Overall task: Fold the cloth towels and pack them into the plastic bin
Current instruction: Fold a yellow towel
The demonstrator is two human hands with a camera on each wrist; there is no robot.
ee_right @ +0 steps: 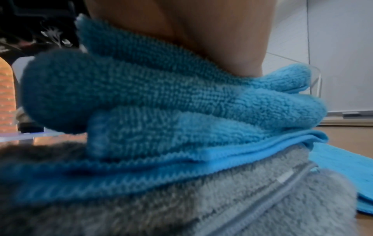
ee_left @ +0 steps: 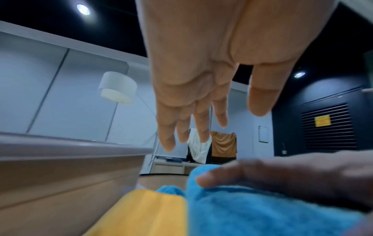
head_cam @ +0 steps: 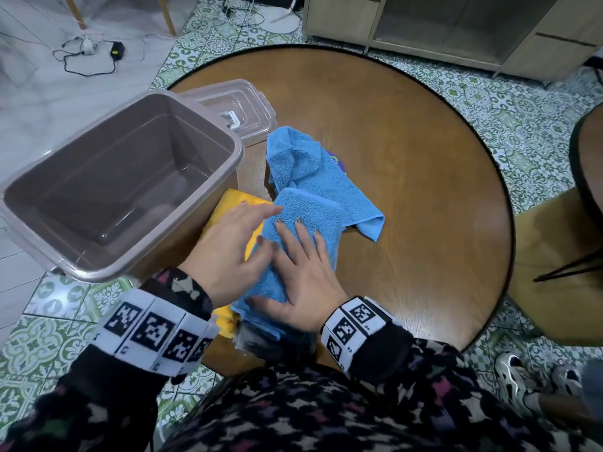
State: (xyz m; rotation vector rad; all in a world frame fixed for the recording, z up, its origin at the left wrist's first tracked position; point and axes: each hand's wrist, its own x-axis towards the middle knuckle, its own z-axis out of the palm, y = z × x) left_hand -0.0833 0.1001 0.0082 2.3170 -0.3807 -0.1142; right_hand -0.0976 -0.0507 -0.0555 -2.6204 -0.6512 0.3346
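On the round wooden desk (head_cam: 408,177) the plastic bin (head_cam: 107,187) serves as the landmark: it stands open and empty at the desk's left edge, its long axis running from the near left to the far right, mouth upward. Just beyond its far corner lies a clear lid (head_cam: 241,109), flat on the desk.

Right of the bin's near wall sits a folded blue towel (head_cam: 306,220), its long axis running from the person toward the far side of the desk, slightly tilted to the right. Its near end lies on a grey towel (ee_right: 252,199) at the desk's near edge; the right wrist view shows the blue layers stacked directly on the grey pile. A second, unfolded blue towel (head_cam: 303,158) lies crumpled beyond the folded one, right of the bin's far corner, one corner trailing out to the right. A yellow towel (head_cam: 235,203) lies touching the bin's near right wall, partly under the folded blue towel, its long axis parallel to that wall.

The right hand (head_cam: 303,272) lies flat on the folded blue towel, fingers spread and straight, pressing down. The left hand (head_cam: 228,249) hovers just above the seam between yellow and blue cloth, fingers straight and close together, pointing away from the person; the left wrist view shows it holding nothing.
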